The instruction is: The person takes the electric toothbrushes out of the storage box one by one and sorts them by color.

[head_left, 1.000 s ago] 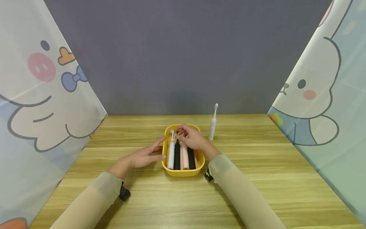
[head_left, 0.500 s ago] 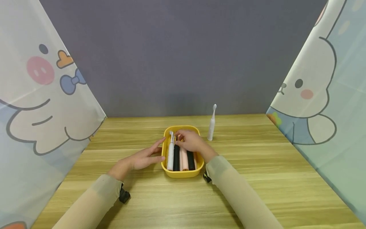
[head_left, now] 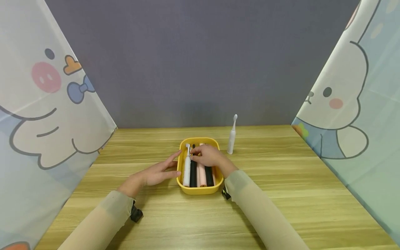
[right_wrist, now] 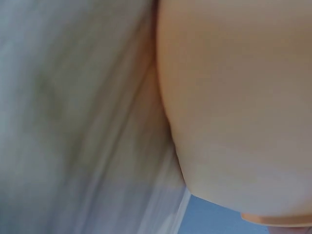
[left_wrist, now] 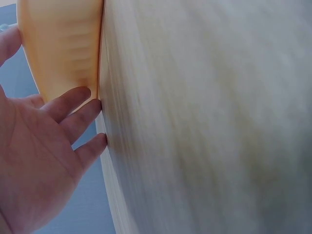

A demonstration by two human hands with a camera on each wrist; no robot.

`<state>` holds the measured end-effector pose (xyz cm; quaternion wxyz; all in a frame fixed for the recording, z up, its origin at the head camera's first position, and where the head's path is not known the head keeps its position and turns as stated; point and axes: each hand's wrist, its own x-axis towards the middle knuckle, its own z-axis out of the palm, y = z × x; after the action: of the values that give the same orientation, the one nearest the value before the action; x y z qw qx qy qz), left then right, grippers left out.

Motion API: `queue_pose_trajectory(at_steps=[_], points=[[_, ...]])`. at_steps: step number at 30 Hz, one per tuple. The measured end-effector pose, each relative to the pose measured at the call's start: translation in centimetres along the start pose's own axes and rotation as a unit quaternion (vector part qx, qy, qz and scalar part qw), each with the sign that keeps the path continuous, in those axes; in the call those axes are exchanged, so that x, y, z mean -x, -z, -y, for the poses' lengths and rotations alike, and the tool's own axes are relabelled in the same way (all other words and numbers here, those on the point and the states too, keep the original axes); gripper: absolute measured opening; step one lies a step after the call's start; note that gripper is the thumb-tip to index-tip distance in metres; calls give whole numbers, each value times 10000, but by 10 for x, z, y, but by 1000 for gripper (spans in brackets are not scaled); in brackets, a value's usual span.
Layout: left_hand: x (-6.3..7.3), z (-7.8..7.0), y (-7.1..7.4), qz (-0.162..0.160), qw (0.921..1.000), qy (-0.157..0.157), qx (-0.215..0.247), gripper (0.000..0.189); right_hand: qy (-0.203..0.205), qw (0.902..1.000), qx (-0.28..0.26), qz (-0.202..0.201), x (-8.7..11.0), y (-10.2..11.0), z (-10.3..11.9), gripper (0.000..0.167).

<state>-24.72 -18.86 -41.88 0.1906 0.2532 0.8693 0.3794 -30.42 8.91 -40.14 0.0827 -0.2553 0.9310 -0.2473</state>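
A yellow plastic basket (head_left: 200, 190) holds several electric toothbrushes side by side. At its left lies a white toothbrush (head_left: 186, 171), then a black toothbrush (head_left: 193, 175), pink toothbrushes (head_left: 202, 176) and another black toothbrush (head_left: 209, 176). My left hand (head_left: 159, 172) rests with spread, fairly straight fingers against the basket's left wall; the left wrist view shows its fingertips (left_wrist: 83, 92) at the wall. My right hand (head_left: 207, 155) reaches inside from the right, fingers bent over the necks of the left black and white toothbrushes. I cannot tell whether it pinches one.
A white electric toothbrush (head_left: 231, 140) stands upright on the wooden table (head_left: 275, 180), right of and behind the basket. A grey panel (head_left: 200, 69) rises at the back, with cartoon-printed cloths (head_left: 62, 121) on both sides. The right wrist view mostly shows the basket's outer wall (right_wrist: 243, 107).
My right hand has lowered a little into the basket, its fingertips coming down to the toothbrush necks. My left hand stays at the basket's left wall.
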Motion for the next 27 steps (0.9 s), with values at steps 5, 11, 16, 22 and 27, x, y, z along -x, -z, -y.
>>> queue_pose_trajectory(at_steps=[5,11,16,22,27], points=[[0,2,-1,-8,10000,-32,-9,94,1,9999,-100,-5,0,-1,-1,39],[-1,2,-1,-15,10000,-20,35,94,17,9999,-139,-99,-1,-3,-3,40],[-1,2,-1,59,10000,-6,76,94,79,9995,-193,-218,0,-4,-6,40],[-1,1,0,43,10000,-26,70,94,159,9982,-443,-367,1,-3,-7,38],[-1,2,1,16,9999,-97,39,93,204,9955,-779,-503,3,-3,-7,38]])
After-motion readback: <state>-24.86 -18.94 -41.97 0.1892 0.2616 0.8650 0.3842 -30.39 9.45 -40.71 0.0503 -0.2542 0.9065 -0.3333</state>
